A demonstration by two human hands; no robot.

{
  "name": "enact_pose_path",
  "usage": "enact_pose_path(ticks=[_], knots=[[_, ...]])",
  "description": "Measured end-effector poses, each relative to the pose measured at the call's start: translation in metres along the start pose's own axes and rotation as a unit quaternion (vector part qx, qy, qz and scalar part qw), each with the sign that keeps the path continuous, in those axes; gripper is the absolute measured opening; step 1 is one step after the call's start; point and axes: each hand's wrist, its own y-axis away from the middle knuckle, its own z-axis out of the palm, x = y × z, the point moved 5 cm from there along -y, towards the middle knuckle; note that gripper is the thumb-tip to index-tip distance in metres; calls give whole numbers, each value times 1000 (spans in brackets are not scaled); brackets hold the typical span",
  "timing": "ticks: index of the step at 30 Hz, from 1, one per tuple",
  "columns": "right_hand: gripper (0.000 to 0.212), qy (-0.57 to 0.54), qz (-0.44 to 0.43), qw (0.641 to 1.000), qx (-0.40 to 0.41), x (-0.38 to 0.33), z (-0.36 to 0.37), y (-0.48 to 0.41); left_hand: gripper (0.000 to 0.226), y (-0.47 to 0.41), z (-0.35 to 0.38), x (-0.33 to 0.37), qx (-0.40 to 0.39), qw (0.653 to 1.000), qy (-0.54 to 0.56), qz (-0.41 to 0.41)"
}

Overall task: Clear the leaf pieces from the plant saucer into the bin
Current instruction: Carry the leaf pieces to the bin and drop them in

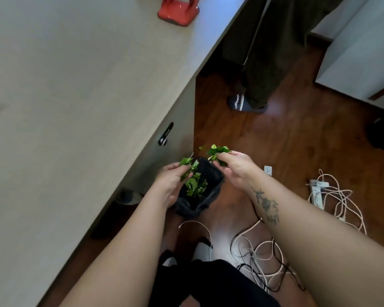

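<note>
Beside the long pale table (75,85), on the wooden floor (286,140), stands the bin with its black liner (211,173), green leaf pieces (195,187) lying inside. My left hand (171,182) hovers over its rim, fingers curled on a few leaves (186,161). My right hand (235,167), above the far edge, pinches another leaf cluster (217,151).

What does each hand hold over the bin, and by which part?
Each holds green leaf pieces: the left hand a bunch and the right hand a bunch, both pinched in the fingers over the black-lined bin.
</note>
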Motion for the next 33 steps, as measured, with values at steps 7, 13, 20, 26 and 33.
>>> enact_pose_path(ticks=[7, 13, 20, 26, 33], knots=[[9, 41, 22, 999, 10, 45, -27, -70, 18, -61, -8, -57, 20, 999, -19, -34], [6, 128, 39, 989, 57, 95, -52, -130, 16, -114, -20, -103, 6, 993, -106, -44], [14, 317, 57, 944, 72, 144, -68, -178, 31, -162, -41, -138, -14, 939, -343, -34], [32, 359, -22, 928, 97, 141, -63, -166, 31, -157, -45, -136, -34, 917, -396, 5], [15, 368, -68, 921, 109, 88, -38, -101, 8, -99, -30, -77, -27, 914, -392, 100]])
